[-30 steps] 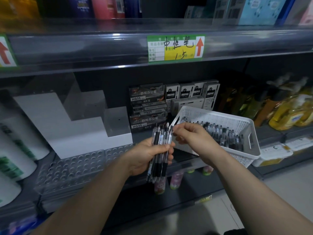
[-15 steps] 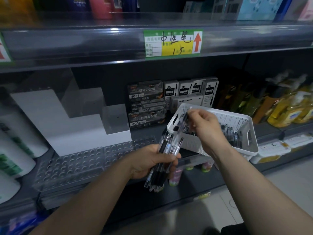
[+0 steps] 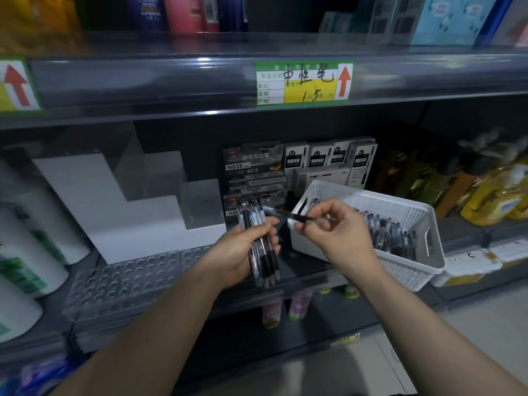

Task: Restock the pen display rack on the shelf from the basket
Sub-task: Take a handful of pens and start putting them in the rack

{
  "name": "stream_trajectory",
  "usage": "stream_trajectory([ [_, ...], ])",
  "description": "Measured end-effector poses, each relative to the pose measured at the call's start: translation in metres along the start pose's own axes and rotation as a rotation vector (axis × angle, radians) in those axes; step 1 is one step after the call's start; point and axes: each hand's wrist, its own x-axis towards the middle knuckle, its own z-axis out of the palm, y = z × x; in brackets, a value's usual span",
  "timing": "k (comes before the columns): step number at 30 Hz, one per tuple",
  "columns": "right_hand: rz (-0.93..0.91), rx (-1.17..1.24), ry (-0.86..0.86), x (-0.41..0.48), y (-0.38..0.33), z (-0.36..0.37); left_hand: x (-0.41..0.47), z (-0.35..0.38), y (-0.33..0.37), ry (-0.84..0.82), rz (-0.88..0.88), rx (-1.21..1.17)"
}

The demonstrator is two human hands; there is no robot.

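Note:
My left hand (image 3: 243, 250) grips an upright bundle of several clear-and-black pens (image 3: 258, 241) in front of the shelf. My right hand (image 3: 337, 232) pinches a single pen (image 3: 288, 215) that lies level, its tip pointing left toward the bundle. A white perforated basket (image 3: 405, 215) with many more pens stands tilted on the shelf right behind my right hand. The clear pen display rack (image 3: 125, 278), a tray of round holes with no pens in it, lies at the shelf's front left.
A white stepped riser (image 3: 120, 212) stands behind the rack. Boxes of pens (image 3: 254, 170) are stacked at the back. White bottles (image 3: 34, 252) fill the left, yellow bottles (image 3: 491, 195) the right. A price label (image 3: 303, 82) hangs on the upper shelf edge.
My right hand went into the basket, then came out holding one pen and moved left toward the bundle. My left hand tilted the bundle and brought it back upright.

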Motion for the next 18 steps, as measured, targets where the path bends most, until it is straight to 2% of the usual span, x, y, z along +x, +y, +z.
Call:
stream_trajectory([
  [5, -0.025, -0.278, -0.209, -0.002, 0.010, 0.003, 0.002, 0.001, 0.002, 0.029, 0.063, -0.005],
  [10, -0.004, -0.374, -0.378, -0.005, 0.013, 0.004, 0.003, -0.002, 0.004, 0.046, 0.073, 0.042],
  [14, 0.043, -0.424, -0.321, 0.000, 0.010, 0.000, 0.001, -0.001, 0.002, -0.011, 0.015, 0.048],
  [18, 0.034, -0.273, -0.197, 0.007, 0.004, -0.003, -0.004, 0.004, -0.002, -0.078, -0.050, 0.092],
])
